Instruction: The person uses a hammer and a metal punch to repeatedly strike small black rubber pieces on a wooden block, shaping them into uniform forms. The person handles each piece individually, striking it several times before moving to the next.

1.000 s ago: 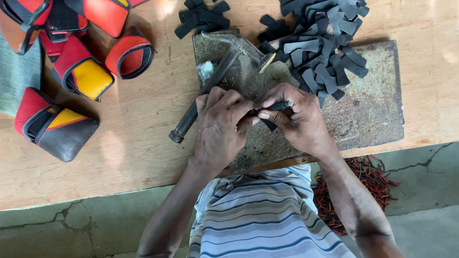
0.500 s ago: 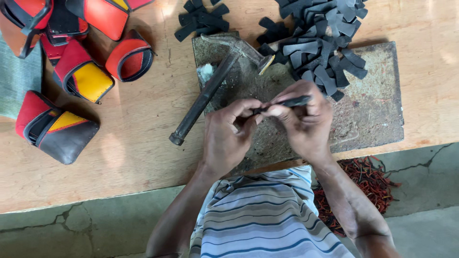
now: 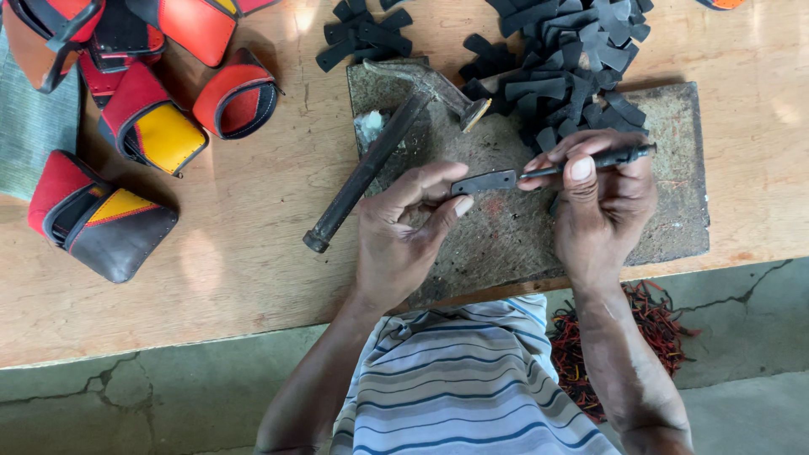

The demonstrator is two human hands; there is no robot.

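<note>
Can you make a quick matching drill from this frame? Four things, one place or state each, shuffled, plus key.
Things:
1. hammer
2. small dark strip
3. thin dark tool
4. pile of dark cut pieces

Places or states:
A. pinched in the left hand
B. heaped at the far end of the work slab
C. lying loose, handle off the slab edge
D. gripped in the right hand

Pairs: 1-C, 2-A, 3-D, 4-B

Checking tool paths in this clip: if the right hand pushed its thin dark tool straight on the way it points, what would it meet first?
Probably the small black strip pinched by the left hand; the tool in the right hand already points at its end.
</note>
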